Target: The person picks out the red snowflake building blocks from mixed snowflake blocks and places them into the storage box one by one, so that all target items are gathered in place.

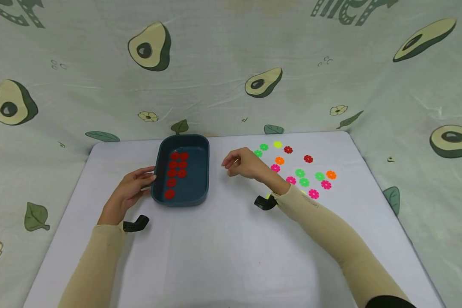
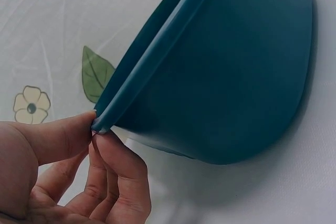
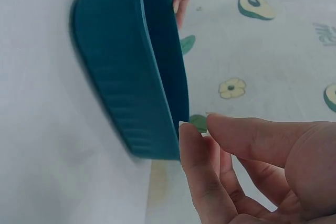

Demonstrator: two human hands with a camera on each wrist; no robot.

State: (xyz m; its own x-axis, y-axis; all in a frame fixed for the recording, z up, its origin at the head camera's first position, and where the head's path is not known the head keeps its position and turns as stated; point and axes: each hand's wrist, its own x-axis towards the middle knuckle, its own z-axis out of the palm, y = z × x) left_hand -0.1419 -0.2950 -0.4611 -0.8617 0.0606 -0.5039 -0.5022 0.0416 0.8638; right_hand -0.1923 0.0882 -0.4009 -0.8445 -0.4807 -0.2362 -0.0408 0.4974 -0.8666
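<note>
A deep blue plastic tub [image 1: 195,179] stands on the white table, with several red flower-shaped discs [image 1: 170,194] in two uneven columns on its floor. My left hand [image 1: 128,192] pinches the tub's left rim between thumb and fingers, as the left wrist view shows at the rim [image 2: 152,51]. My right hand [image 1: 246,164] hovers to the right of the tub, above the table. In the right wrist view its thumb and index fingertip [image 3: 190,135] are a little apart, with nothing visible between them, and the other fingers bend loosely.
Loose flower-shaped discs in green [image 1: 300,173], pink [image 1: 313,194], orange [image 1: 331,175], yellow [image 1: 278,144] and red [image 1: 308,159] lie scattered on the table's right side. My right forearm passes over some. A cloth printed with avocados [image 1: 150,47] hangs behind the table [image 1: 215,256].
</note>
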